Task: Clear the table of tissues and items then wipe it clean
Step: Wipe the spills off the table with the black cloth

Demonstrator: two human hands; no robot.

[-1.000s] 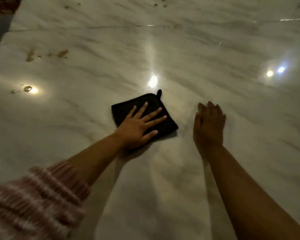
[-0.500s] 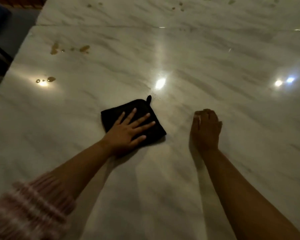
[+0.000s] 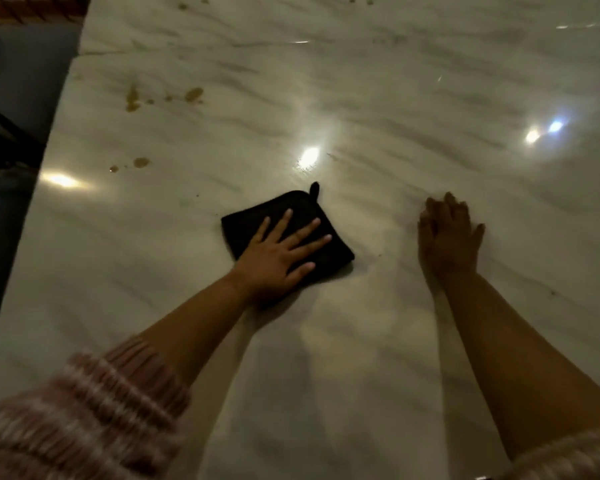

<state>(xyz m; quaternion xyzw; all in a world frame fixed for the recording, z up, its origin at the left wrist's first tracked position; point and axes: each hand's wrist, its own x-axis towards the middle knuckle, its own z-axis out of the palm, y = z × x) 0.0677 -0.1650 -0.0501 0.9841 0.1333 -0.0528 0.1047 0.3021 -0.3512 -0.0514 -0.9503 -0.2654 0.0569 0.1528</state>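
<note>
A folded black cloth (image 3: pixel 274 211) with a small loop at its far corner lies flat on the white marble table (image 3: pixel 395 358). My left hand (image 3: pixel 278 254) presses down on it with straight, spread fingers. My right hand (image 3: pixel 445 237) rests on the bare tabletop to the right of the cloth, fingers together and holding nothing. Brown stains (image 3: pixel 132 98) and a second patch of brown stains (image 3: pixel 141 162) mark the table at the far left, beyond the cloth.
The table's left edge (image 3: pixel 32 209) runs diagonally, with dark floor and furniture (image 3: pixel 4 133) beyond it. More small brown specks (image 3: pixel 361 1) sit at the far end. Bright lamp reflections (image 3: pixel 309 157) glare on the marble.
The cloth under my left hand has slid a little to the left. My right hand curled briefly and now lies flat again. The view has shifted, showing more of the left edge.
</note>
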